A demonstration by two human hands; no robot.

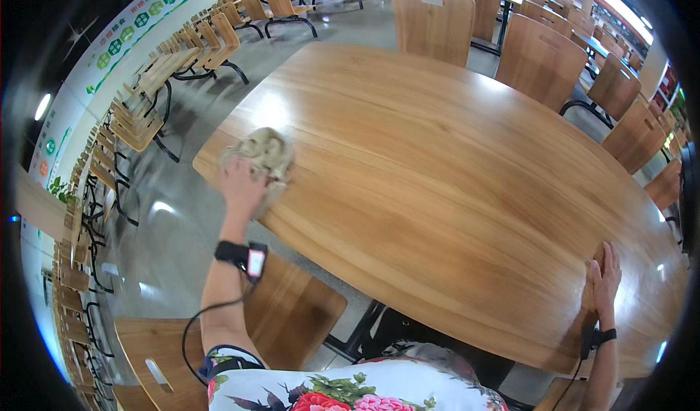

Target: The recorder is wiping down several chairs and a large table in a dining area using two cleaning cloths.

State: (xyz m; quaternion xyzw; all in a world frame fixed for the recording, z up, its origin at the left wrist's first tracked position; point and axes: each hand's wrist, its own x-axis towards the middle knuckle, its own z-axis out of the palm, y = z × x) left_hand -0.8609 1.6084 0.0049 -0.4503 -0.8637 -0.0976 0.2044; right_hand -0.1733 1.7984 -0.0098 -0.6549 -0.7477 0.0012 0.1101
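Observation:
My left hand [240, 184] presses on a crumpled beige cloth [266, 151] at the left end of a long wood-grain table [426, 192]. Part of the cloth hangs over the table's near edge, beside my wrist. My right hand [605, 280] lies on the tabletop near the right end, fingers apart, holding nothing. A black strap with a small device [249, 259] is around my left wrist, and a cable runs from it. Another black wristband [604, 335] with a cable is on my right wrist.
A wooden chair seat [295, 307] and its slotted backrest [158, 364] are at my near left. Wooden chairs [435, 23] stand along the far side. Rows of tables and chairs [219, 45] line the left, by a printed wall [120, 28]. Grey floor [169, 214] lies between.

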